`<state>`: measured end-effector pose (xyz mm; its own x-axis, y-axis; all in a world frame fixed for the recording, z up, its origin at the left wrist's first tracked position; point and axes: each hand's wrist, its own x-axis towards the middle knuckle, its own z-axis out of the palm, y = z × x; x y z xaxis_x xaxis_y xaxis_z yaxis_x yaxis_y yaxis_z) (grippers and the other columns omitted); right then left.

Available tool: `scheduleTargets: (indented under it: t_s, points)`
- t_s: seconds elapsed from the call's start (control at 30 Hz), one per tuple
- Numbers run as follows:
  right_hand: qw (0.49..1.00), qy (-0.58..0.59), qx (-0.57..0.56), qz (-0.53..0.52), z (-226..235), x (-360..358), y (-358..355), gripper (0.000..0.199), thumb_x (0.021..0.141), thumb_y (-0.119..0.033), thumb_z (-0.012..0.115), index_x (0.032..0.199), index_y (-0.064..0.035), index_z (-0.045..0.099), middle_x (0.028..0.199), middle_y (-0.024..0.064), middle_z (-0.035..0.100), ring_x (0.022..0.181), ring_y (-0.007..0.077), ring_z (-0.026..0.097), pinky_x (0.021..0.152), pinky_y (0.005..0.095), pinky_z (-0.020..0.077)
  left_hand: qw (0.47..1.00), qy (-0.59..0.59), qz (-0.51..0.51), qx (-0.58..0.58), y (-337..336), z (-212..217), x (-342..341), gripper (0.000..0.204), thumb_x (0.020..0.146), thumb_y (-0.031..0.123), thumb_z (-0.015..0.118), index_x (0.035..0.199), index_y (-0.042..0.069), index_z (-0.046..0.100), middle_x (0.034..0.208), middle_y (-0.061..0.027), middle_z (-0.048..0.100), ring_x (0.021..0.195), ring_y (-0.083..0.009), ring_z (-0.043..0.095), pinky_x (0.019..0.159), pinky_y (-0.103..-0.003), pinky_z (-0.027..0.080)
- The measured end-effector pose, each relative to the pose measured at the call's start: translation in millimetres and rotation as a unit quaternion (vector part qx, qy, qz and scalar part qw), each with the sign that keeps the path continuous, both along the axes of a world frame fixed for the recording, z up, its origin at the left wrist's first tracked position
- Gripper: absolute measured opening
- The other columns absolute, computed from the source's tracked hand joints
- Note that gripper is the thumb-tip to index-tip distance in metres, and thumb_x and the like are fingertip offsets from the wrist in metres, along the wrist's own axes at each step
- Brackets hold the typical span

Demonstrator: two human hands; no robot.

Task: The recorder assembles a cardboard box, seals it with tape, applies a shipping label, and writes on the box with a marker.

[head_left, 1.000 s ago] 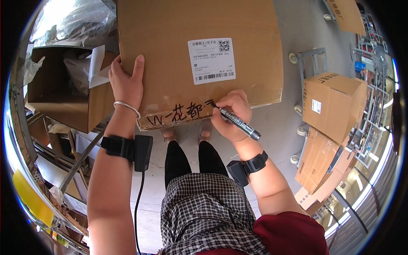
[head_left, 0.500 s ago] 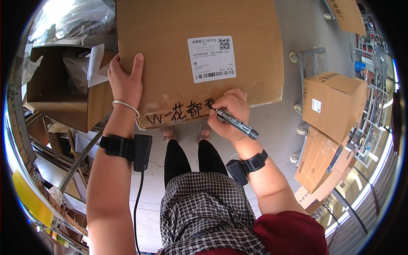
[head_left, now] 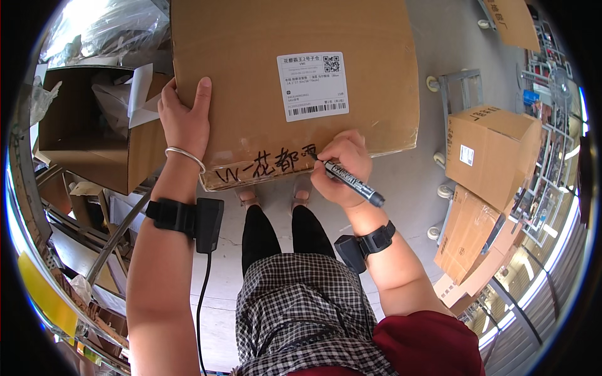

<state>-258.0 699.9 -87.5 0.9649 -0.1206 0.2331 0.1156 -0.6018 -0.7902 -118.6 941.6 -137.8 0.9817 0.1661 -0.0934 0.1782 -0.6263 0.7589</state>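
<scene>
The left hand (head_left: 184,119) lies flat, fingers spread, on the left side of the cardboard box (head_left: 251,81), apparently pinning it steady. The right hand (head_left: 342,168) is closed around a black marker (head_left: 348,180) at the box's near edge, tip touching the cardboard just right of the handwriting, with a white label (head_left: 312,86) above it. An open box (head_left: 81,135) sits left of the left hand.

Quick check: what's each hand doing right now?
Left hand: open, flat on the cardboard box.
Right hand: closed on a black marker, tip at the box's near edge.
</scene>
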Motion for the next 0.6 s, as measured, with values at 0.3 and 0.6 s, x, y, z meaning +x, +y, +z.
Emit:
scheduleTargets:
  t_s: [0.3, 0.6]
  points:
    - [1.0, -0.004, 0.0, 0.024, 3.0, -3.4, 3.3, 0.022, 0.054, -0.002, 0.066, 0.07, -0.0109, 0.056, 0.066, 0.0019, 0.057, 0.071, 0.0241, 0.053, 0.075, 0.0367, 0.0395, 1.0, 0.005, 0.002, 0.007, -1.6, 2.0, 0.1, 0.071, 0.085, 0.05, 0.068, 0.126, -0.005, 0.049, 0.118, -0.0243, 0.053, 0.113, -0.0375, 0.049, 0.099, -0.044, 0.039]
    - [1.0, -0.002, 0.0, 0.021, -0.7, -3.4, 3.4, 0.025, 0.053, -0.002, 0.066, 0.073, -0.0123, 0.056, 0.068, 0.0008, 0.057, 0.074, 0.0235, 0.054, 0.076, 0.0371, 0.0382, 1.0, 0.004, 0.001, 0.011, -1.4, 4.3, -0.3, 0.07, 0.085, 0.049, 0.068, 0.124, -0.005, 0.05, 0.117, -0.0236, 0.053, 0.113, -0.037, 0.049, 0.099, -0.043, 0.039]
